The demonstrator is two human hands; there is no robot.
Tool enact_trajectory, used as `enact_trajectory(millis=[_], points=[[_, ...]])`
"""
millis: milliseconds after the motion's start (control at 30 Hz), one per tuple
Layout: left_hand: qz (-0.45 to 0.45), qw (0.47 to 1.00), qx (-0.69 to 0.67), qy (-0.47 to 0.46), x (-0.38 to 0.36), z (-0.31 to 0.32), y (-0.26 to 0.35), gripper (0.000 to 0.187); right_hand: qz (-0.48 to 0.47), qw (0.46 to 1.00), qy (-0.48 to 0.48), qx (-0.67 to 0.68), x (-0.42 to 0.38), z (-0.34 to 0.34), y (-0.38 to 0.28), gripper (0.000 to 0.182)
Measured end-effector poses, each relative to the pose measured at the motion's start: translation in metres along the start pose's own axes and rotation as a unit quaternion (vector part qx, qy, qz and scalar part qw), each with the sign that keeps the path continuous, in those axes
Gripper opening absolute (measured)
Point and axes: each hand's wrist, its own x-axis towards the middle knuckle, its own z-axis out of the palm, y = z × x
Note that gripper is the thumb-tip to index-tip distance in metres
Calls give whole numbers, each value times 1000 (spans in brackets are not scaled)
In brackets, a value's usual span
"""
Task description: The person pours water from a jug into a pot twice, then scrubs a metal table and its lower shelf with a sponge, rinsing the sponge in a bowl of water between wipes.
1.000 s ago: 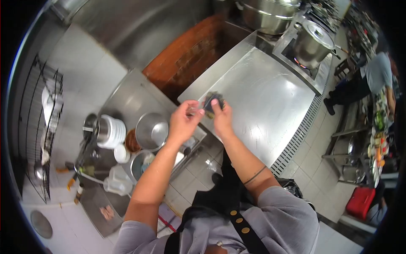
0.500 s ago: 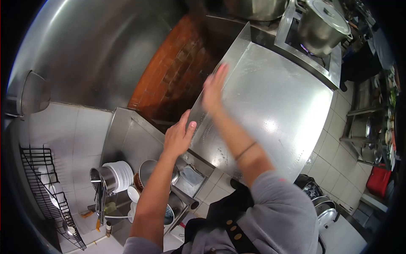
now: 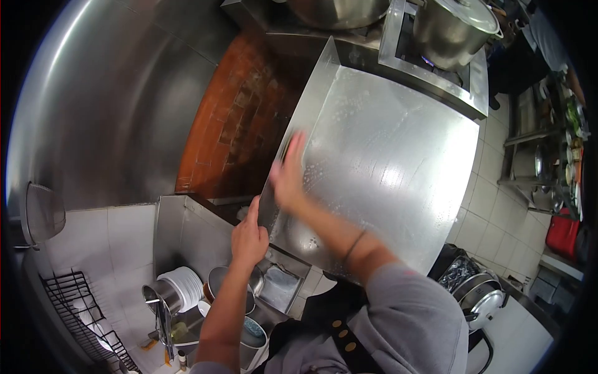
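Wet steel counter [image 3: 386, 162]: along its raised edge [image 3: 313, 93], blurred right hand [image 3: 288, 181] has moved toward the near end, fingers straight, close together; left hand [image 3: 249, 242] there, forefinger out, both grips unclear.

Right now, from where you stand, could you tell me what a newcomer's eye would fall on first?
Probably the broad, shiny steel worktop in the middle, spotted with droplets, with the blurred right hand at its raised left edge. Next might come the orange brickwork to its left, and the big lidded pot over a blue flame at top right.
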Motion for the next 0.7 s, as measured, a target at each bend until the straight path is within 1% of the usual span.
enact_trajectory(millis=[33,67,133,200,233,300,333,367,400,433,500,533,567,600,633,667,700], points=[[1,1000,3,-2,-1,0,-1,78,38,998,44,1,64,-11,5,78],[6,1000,7,3,-1,1,-1,81,61,994,91,13,127,-24,10,77],[11,1000,12,8,2,2,-1,83,36,991,131,11,230,-52,47,83],[5,1000,10,5,0,2,0,83,118,985,123,33,274,-74,65,84],[4,1000,8,6,0,3,0,83,117,985,122,31,268,-72,68,84],[20,999,-5,25,1,3,1,83,81,987,127,48,234,-61,77,84],[23,999,-6,28,3,2,2,83,88,990,97,51,190,-46,70,81],[1,1000,-5,5,0,0,3,83,117,989,74,48,136,-30,58,81],[-19,1000,-3,-14,2,-1,4,83,85,996,35,-20,81,-12,68,87],[-14,1000,-1,-8,6,-2,6,83,78,996,39,-18,78,-13,63,87],[-30,999,7,-22,2,-3,8,84,-21,998,60,6,72,-10,58,91],[-35,999,12,-24,0,-4,9,84,-6,997,77,9,108,-21,45,93],[-38,999,13,-27,1,-6,11,84,8,995,96,12,171,-39,31,95],[-39,999,12,-29,3,-6,12,85,-2,993,116,4,221,-53,29,96],[-43,998,12,-32,0,-6,11,85,-10,991,135,-5,255,-61,31,97],[-47,998,16,-35,-1,-5,11,85,7,990,140,-4,270,-64,28,96],[-47,998,20,-34,3,-5,10,85,3,990,140,-30,260,-55,27,95]])
